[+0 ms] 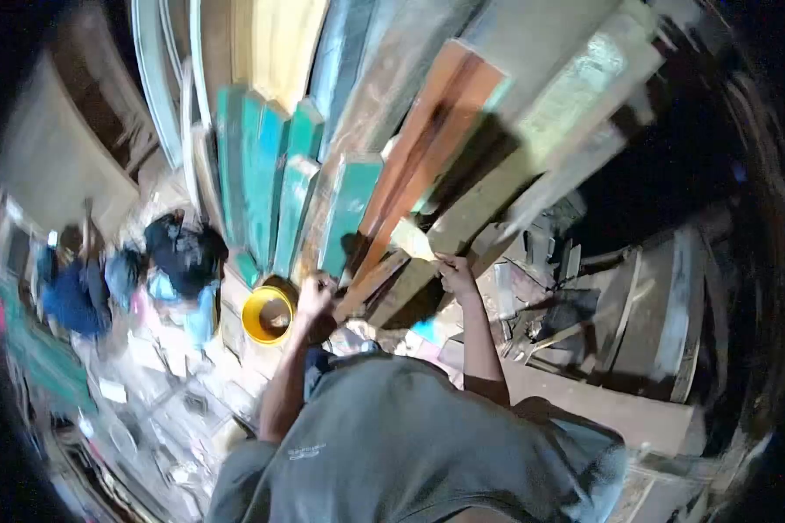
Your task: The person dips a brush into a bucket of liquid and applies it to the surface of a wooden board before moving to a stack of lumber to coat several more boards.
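Note:
My right hand (455, 274) is closed around the narrow end of a pale, flat piece (412, 239) that widens away from my fingers. This piece overlaps a reddish-brown board (427, 131) that leans up and away from me. My left hand (317, 298) is curled closed near the lower end of that board; I cannot tell what, if anything, it grips. Just left of my left hand stands a yellow bucket (251, 315) with something brownish inside. Green-painted boards (351, 213) stand upright beyond my left hand.
More long boards (541, 122) lean at the back right, and a light yellow panel (283, 52) is behind the green ones. Dark clothing (186, 253) and a person in blue (78, 296) are at the left. Scraps and debris (532, 305) lie at the right.

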The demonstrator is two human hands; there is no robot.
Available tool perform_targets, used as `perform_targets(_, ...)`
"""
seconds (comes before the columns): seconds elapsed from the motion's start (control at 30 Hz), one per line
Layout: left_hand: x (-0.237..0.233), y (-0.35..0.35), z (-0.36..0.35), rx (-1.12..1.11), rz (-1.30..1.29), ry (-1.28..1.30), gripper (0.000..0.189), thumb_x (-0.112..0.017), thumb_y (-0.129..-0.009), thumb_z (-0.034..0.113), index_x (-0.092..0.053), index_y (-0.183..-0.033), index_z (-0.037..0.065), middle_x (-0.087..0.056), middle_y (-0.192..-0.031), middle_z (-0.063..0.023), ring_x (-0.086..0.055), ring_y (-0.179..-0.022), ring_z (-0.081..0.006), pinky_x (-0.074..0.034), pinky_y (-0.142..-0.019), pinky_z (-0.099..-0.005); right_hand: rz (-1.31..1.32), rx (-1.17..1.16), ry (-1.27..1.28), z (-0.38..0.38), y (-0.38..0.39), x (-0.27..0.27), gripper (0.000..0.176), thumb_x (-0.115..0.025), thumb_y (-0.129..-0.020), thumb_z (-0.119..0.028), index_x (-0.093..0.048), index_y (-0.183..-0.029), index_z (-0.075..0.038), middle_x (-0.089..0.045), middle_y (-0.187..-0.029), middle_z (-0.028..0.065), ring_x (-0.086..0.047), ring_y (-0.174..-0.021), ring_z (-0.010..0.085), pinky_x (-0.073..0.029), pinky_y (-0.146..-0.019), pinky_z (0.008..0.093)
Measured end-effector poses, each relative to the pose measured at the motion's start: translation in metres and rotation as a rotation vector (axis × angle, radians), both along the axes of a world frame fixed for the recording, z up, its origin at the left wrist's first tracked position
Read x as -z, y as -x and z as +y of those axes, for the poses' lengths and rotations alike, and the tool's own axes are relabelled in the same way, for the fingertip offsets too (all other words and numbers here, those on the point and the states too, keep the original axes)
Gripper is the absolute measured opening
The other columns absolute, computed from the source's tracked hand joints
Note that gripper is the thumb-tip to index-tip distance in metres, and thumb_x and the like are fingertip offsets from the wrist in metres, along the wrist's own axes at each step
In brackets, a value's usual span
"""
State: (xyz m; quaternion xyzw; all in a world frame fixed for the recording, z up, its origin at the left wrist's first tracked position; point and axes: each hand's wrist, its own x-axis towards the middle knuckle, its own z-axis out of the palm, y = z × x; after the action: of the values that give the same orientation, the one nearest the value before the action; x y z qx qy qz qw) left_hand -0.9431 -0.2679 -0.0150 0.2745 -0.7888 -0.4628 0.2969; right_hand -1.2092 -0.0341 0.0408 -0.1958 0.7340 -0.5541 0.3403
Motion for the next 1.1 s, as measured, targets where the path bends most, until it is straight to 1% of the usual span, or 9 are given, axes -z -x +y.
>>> perform_targets(0.07, 0.02, -0.026, -0.001, -0.116, -0.004, -0.095, 0.014, -0.055, -0.077, 0.008, -0.058, -0.07, -0.004, -0.055, -0.06, -0.0206, -0.056, -0.055, -0.0289, -0.044, -0.054, -0.0387, -0.376, 0.128, 0.025, 0.0, -0.021, 0.0, 0.025, -0.054, -0.088, -0.011, -0.054, -0.113, -0.007, -0.053, -0.074, 0.0029, -0.033, -0.038, 0.0063, -0.023, -0.032, 0.0212)
perform_targets(0.17, 0.009, -0.082, 0.009, -0.352, -0.342, -0.175, 0.034, -0.057, -0.085, 0.028, -0.058, -0.076, -0.004, -0.058, -0.07, -0.0232, -0.056, -0.062, -0.0339, -0.044, -0.06, -0.0414, -0.755, -0.024, 0.39, 0.018, -0.003, 0.055, 0.017, -0.053, -0.09, -0.018, -0.054, -0.104, -0.008, -0.055, -0.078, 0.0059, -0.032, -0.039, 0.0086, -0.03, -0.037, 0.0216)
perform_targets(0.23, 0.081, -0.128, 0.01, -0.504, -0.37, -0.154, 0.031, -0.055, -0.087, 0.028, -0.062, -0.087, -0.003, -0.062, -0.083, -0.0242, -0.062, -0.078, -0.0361, -0.048, -0.07, -0.0408, -0.822, -0.169, 0.474, 0.019, -0.009, 0.055, 0.017, -0.053, -0.09, -0.02, -0.054, -0.103, -0.009, -0.057, -0.079, 0.0068, -0.04, -0.042, 0.011, -0.035, -0.041, 0.0229)
perform_targets(0.37, 0.117, -0.204, 0.047, -0.755, -0.428, -0.344, 0.042, -0.056, -0.086, 0.037, -0.062, -0.091, -0.004, -0.064, -0.082, -0.0201, -0.062, -0.082, -0.026, -0.047, -0.072, -0.0354, -0.643, -0.273, 0.02, 0.002, -0.017, 0.055, 0.021, -0.055, -0.088, -0.015, -0.054, -0.107, -0.006, -0.061, -0.083, 0.0073, -0.056, -0.056, 0.0177, -0.046, -0.049, 0.0293)
perform_targets(0.5, 0.18, -0.274, 0.082, -0.755, -0.643, -0.592, 0.032, -0.058, -0.083, 0.032, -0.062, -0.079, 0.0, -0.056, -0.066, -0.0108, -0.051, -0.059, -0.0141, -0.04, -0.051, -0.0335, -0.705, -0.33, -0.074, -0.03, -0.051, 0.069, 0.017, -0.057, -0.086, -0.009, -0.057, -0.102, -0.004, -0.062, -0.084, 0.0066, -0.06, -0.061, 0.018, -0.05, -0.052, 0.03)
perform_targets(0.57, 0.2, -0.297, 0.106, -0.786, -0.614, -0.774, 0.037, -0.057, -0.079, 0.036, -0.063, -0.085, 0.001, -0.061, -0.071, -0.013, -0.059, -0.065, -0.0234, -0.048, -0.058, -0.0365, -0.736, -0.5, -0.141, -0.046, -0.066, 0.079, 0.016, -0.06, -0.085, -0.01, -0.058, -0.1, -0.005, -0.061, -0.084, 0.0042, -0.059, -0.062, 0.0157, -0.05, -0.053, 0.0285)
perform_targets(0.7, 0.175, -0.315, 0.139, -0.899, -0.43, -1.15, 0.03, -0.056, -0.079, 0.03, -0.064, -0.091, 0.004, -0.06, -0.07, -0.0092, -0.056, -0.06, -0.0173, -0.044, -0.047, -0.0315, -0.705, -0.649, -0.312, -0.08, -0.111, 0.079, 0.018, -0.06, -0.084, -0.011, -0.058, -0.101, -0.005, -0.052, -0.072, -0.0016, -0.046, -0.053, 0.0069, -0.037, -0.044, 0.0212)
perform_targets(0.97, 0.171, -0.372, 0.15, -0.978, -0.347, -1.338, 0.024, -0.052, -0.083, 0.027, -0.061, -0.095, 0.008, -0.059, -0.081, -0.0048, -0.054, -0.06, -0.0143, -0.045, -0.049, -0.0282, -0.597, -0.713, -0.619, -0.141, -0.178, 0.104, 0.011, -0.056, -0.086, -0.016, -0.06, -0.09, -0.006, -0.05, -0.061, -0.0009, -0.04, -0.044, 0.0051, -0.024, -0.034, 0.0197)
perform_targets(1.1, 0.199, -0.407, 0.135, -0.998, -0.249, -1.291, 0.024, -0.051, -0.083, 0.025, -0.066, -0.088, 0.008, -0.059, -0.07, -0.006, -0.053, -0.056, -0.0143, -0.039, -0.044, -0.0282, -0.234, -0.784, -0.634, -0.168, -0.218, 0.127, 0.016, -0.046, -0.088, -0.016, -0.058, -0.088, -0.005, -0.056, -0.065, 0.0042, -0.046, -0.042, 0.0087, -0.027, -0.032, 0.0235)
